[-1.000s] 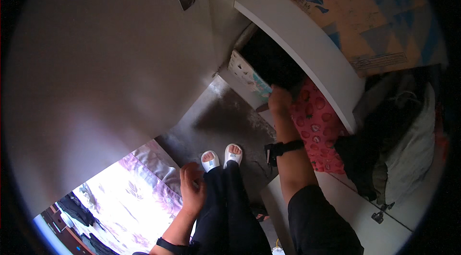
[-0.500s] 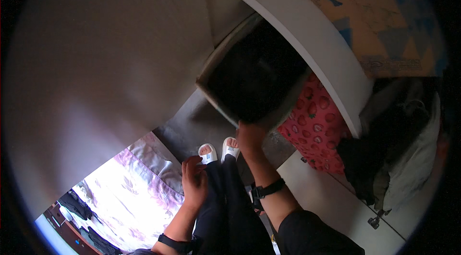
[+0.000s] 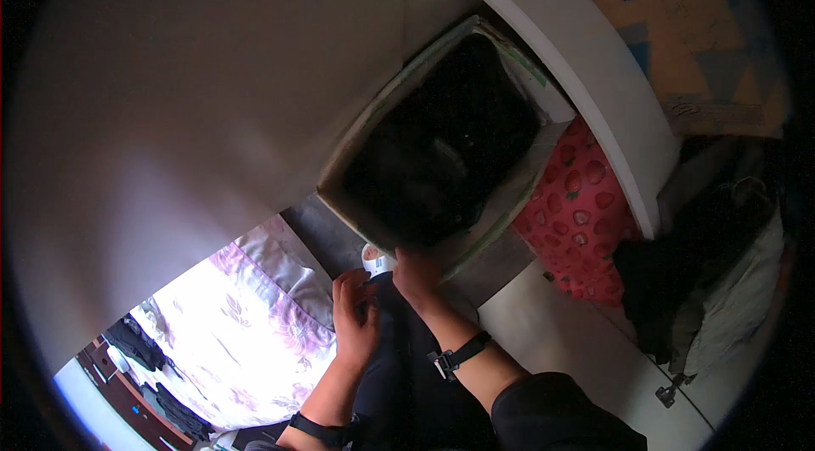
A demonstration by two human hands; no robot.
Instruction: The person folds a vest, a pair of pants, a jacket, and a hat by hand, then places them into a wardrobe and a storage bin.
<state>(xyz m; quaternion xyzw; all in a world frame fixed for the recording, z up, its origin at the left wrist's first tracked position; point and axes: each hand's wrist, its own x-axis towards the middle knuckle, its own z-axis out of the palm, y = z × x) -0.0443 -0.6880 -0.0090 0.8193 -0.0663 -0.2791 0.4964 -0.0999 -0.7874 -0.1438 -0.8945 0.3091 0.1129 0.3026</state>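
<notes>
A cardboard box [image 3: 335,186], its rim edged with pale and green tape, lies open-topped and tilted in the view. Dark black contents [image 3: 450,137], perhaps cloth, fill much of it; their kind is hard to make out in the shade. At the box's near edge my right hand [image 3: 416,281] is closed, fingers hooked on the rim and slightly blurred. My left hand [image 3: 355,315] hovers to the left of it, above my leg. Its fingers are loosely bent and apart, with nothing in them.
Over the box's far right side hangs a white shelf edge [image 3: 577,52], bearing a printed cardboard carton [image 3: 705,69]. A red strawberry-patterned bag [image 3: 586,213] and dark clothes [image 3: 671,273] sit at right. A large pale panel [image 3: 187,137] rises at left, a flowered bed [image 3: 255,332] below it.
The box has slid out from under the shelf toward me, with my right hand drawing back on its rim. More of its inside shows. My left hand stays free.
</notes>
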